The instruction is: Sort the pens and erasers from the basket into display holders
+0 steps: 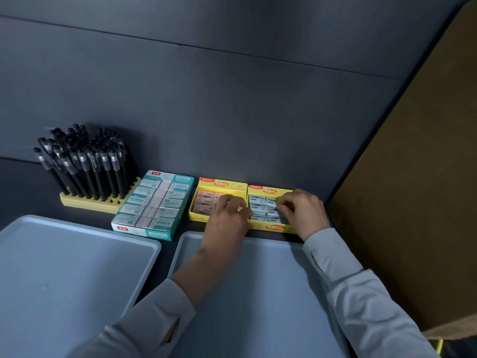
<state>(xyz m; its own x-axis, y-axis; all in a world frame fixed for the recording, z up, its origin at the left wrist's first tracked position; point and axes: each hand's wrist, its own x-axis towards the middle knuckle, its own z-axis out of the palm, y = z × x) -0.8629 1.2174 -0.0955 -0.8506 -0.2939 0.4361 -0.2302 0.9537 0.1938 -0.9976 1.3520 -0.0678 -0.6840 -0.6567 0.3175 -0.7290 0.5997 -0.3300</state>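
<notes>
Erasers (258,205) in pale blue wrappers lie flat in the right yellow box (271,226), long sides running left to right, directly under the curled fingertips of the right hand (302,213), the nearer one for any seating push. Whether those fingers pinch an eraser or only press, I cannot tell. The left hand (227,220), fingers also curled, sits at the divide shared with the pink-eraser box (219,183), its hold equally unclear.

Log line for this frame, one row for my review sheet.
phase: arranging erasers | left hand: at pink-eraser box | right hand: fingertips on blue erasers | grip: unclear | pens: standing in yellow holder
</notes>
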